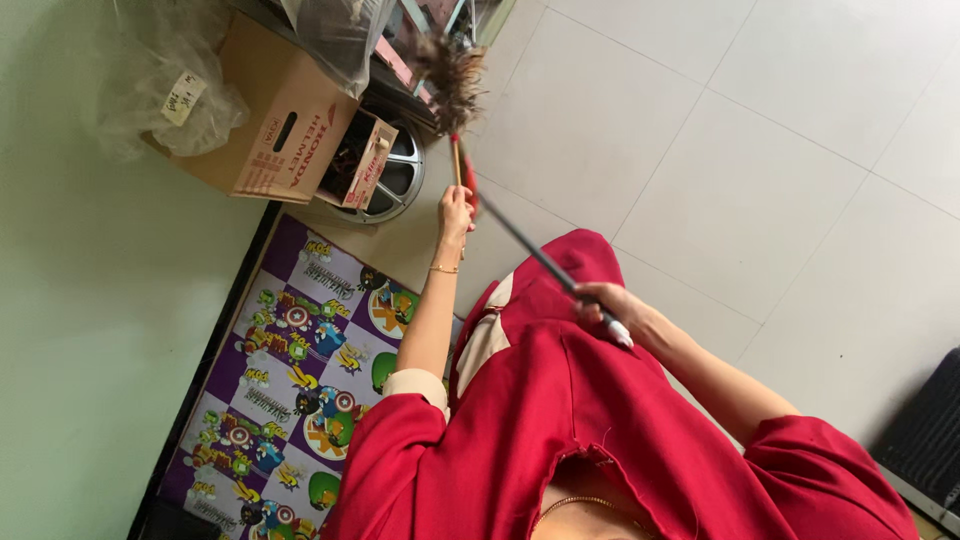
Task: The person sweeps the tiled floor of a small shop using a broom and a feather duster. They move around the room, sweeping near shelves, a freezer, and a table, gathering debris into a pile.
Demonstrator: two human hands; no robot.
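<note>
My left hand (455, 213) is raised and closed around the thin wooden handle of a feather duster (450, 75). The duster's brown feathers reach up toward the clutter at the top. My right hand (600, 300) grips a dark slim rod (530, 252) with a white end. The rod runs diagonally up toward my left hand, where a red piece shows beside the duster handle. I cannot tell whether the rod touches the duster. Red clothing (540, 420) covers my body and a gold bangle sits on my left wrist.
A brown cardboard box (275, 120), a small open box (362, 160) and a metal wheel rim (400, 180) stand by the green wall (90, 330). Clear plastic bags (165, 85) lie over them. There is also a colourful cartoon mat (290, 380), pale floor tiles (760, 170) and a dark mat (930, 440).
</note>
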